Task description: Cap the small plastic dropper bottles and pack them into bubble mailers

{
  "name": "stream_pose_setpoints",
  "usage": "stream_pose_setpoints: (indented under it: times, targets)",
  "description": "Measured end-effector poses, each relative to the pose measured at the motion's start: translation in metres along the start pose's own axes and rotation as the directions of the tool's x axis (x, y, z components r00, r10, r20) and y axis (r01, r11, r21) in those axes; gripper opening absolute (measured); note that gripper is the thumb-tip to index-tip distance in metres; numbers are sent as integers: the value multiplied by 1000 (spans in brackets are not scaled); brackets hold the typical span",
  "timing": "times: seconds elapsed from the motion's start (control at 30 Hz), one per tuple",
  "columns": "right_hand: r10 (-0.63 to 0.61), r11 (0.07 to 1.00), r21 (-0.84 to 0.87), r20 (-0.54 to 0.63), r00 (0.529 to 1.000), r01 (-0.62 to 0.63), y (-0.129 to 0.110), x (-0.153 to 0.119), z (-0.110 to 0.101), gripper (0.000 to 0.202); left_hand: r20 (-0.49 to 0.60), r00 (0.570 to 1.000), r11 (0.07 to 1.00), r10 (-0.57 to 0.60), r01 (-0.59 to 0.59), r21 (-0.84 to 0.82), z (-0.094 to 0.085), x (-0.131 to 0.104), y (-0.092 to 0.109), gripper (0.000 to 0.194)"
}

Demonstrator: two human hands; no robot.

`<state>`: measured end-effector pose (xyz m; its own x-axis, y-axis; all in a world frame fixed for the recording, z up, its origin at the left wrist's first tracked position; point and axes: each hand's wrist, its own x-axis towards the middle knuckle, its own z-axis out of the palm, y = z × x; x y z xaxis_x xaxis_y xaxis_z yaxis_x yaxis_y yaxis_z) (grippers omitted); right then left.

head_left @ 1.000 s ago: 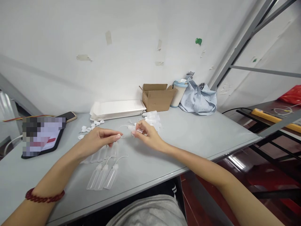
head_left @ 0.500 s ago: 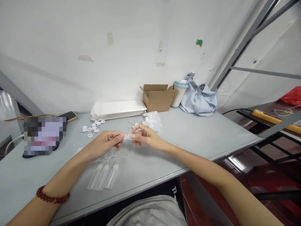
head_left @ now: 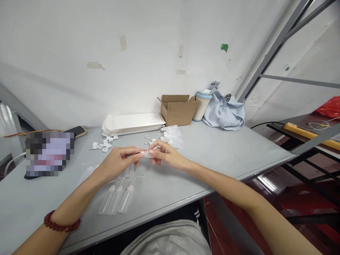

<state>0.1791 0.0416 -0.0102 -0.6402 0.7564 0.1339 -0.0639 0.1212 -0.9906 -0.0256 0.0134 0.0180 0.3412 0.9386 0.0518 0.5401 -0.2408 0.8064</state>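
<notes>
- Closer together than a second ago, the left hand (head_left: 129, 160) and right hand (head_left: 166, 155) meet above the counter (head_left: 225, 150).
- Both pinch a small translucent piece (head_left: 148, 154), mostly hidden between fingertips.
- Three tube-capped bottles (head_left: 125, 201) lie near the front edge.
- Open counter extends right of the bottle pile (head_left: 172, 136).

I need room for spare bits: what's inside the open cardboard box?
Only part of the inner back wall of the cardboard box shows. Its front side hides the bottom, so I cannot tell whether anything lies there.
</notes>
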Motion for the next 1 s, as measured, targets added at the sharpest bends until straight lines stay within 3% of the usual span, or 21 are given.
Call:
stream_pose_setpoints:
  times: [0.13,0.3,0.57,0.8,1.0]
  targets:
    - [12,1000,28,-5,1000,-12,-2,0,0,21,-8,998,998,-57,58,13,0,0,0,33]
    - [69,992,103,-7,998,-68,-3,1,0,26,-101,993,998,64,-66,-9,2,-2,4,27]
    - [61,993,98,-24,998,-58,-4,0,1,23,-33,997,997,-70,69,-21,1,-1,2,41]
    - [89,987,133,-8,996,-87,-3,1,-1,26,-77,996,999,38,-38,6,4,-2,3,30]
    - [78,988,132,-18,997,-75,-3,1,1,25,-9,1000,1000,-24,24,3,3,-2,3,38]
